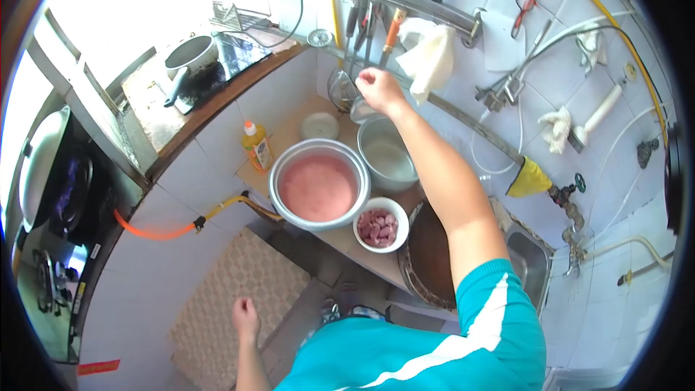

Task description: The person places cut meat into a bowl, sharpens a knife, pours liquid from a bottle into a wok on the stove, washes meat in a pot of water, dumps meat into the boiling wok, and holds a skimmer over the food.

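Your right hand (378, 90) is pinched narrow; can't tell if it grips anything. Wire utensil (340, 90) just left of it. Below it on the tabletop (282, 127): grey pot (391, 181), then pink-liquid pot (277, 199), then meat bowl (376, 248). Your left hand (246, 317), farthest down: loosely curled, contents unclear.

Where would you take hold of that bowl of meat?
I'd grip the bowl by its near rim, coming from the person's side: thumb over the edge, fingers outside. No handle shows, and the pot crowds its left and the brown basin its right. It's upright and open, so best kept level.
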`<state>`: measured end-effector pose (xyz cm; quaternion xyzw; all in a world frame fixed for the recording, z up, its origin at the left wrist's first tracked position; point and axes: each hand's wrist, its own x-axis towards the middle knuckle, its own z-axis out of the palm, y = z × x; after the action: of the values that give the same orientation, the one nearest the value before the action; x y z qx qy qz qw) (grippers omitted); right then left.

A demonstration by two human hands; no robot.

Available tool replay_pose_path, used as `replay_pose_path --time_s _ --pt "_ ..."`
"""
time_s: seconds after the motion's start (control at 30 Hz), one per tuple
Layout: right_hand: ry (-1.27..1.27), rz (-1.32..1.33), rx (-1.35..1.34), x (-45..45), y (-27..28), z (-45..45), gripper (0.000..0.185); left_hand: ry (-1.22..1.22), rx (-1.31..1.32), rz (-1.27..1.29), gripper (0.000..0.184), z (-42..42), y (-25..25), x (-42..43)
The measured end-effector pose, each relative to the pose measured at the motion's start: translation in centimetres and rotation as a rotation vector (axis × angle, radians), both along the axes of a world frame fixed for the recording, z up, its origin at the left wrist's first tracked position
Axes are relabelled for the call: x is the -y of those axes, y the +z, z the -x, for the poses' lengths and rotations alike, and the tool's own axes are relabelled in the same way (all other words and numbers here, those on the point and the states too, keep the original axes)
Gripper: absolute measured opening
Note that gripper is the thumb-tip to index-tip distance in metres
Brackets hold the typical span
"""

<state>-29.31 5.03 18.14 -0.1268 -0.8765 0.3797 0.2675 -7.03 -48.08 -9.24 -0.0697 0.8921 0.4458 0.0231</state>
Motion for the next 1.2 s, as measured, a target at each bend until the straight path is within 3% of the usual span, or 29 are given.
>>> replay_pose_path --time_s 0.1,0.23,0.37,0.4,0.47,0.57,0.6,0.67,0.7,0.83,0.87,0.93,0.97,1.0,1.1,1.2 --pt "-0.107 -0.112 -0.047 -1.8 2.3 8.6 0.043 0.114 0.085 -0.014 0.019 -3.2 -1.8 3.3" --pt "-0.297 -0.014 -0.102 -2.3 4.6 15.1 0.052 0.355 0.130 0.090 0.019 -9.3 -5.9 8.0" --pt "-0.392 0.056 -0.110 -1.2 6.6 16.2 0.054 0.432 0.138 0.022 0.015 -14.3 -8.2 10.5" --pt "-0.422 0.045 -0.141 -1.6 6.2 17.0 0.048 0.440 0.137 0.025 0.015 -14.7 -6.6 9.8" --pt "-0.364 0.045 -0.153 -1.9 6.3 17.2 0.042 0.339 0.256 0.273 0.040 -13.3 2.3 4.3" --pt "-0.351 -0.007 -0.280 -1.0 6.3 17.7 0.031 0.388 0.389 0.169 0.047 -13.0 3.7 3.0" --pt "-0.370 -0.083 -0.396 -0.4 6.7 17.4 0.031 0.391 0.387 0.167 0.047 -13.4 0.7 4.7" --pt "-0.340 -0.184 -0.601 0.0 7.2 16.9 0.031 0.536 0.275 -0.138 0.016 -15.5 -8.3 9.9" --pt "-0.277 -0.180 -0.650 0.0 7.6 16.2 0.029 0.574 0.248 -0.125 0.017 -15.7 -7.4 8.9" --pt "-0.078 -0.212 -0.736 0.7 10.6 7.9 0.033 0.559 0.294 -0.120 0.019 -14.0 -4.8 7.8" --pt "-0.018 -0.089 -0.552 1.7 12.0 3.8 0.028 0.565 0.324 -0.180 0.019 -13.2 -4.0 7.0" --pt "0.225 0.137 -0.472 1.2 13.7 -3.4 0.022 0.493 0.344 -0.164 0.019 -12.7 -5.2 7.6" --pt "0.142 0.206 -0.396 1.6 14.5 -7.3 0.018 0.447 0.341 -0.163 0.019 -12.2 -5.6 8.0" --pt "0.282 0.219 -0.405 -0.9 13.6 -9.6 0.023 0.425 0.347 -0.158 0.019 -11.6 -4.9 7.9" --pt "0.335 0.284 -0.326 -1.8 13.8 -21.9 0.026 0.319 0.429 -0.173 0.020 -8.8 -3.3 7.2" --pt "0.351 0.309 -0.316 -2.4 11.1 -32.9 0.023 0.160 0.385 -0.131 0.022 -6.5 -5.3 9.2"
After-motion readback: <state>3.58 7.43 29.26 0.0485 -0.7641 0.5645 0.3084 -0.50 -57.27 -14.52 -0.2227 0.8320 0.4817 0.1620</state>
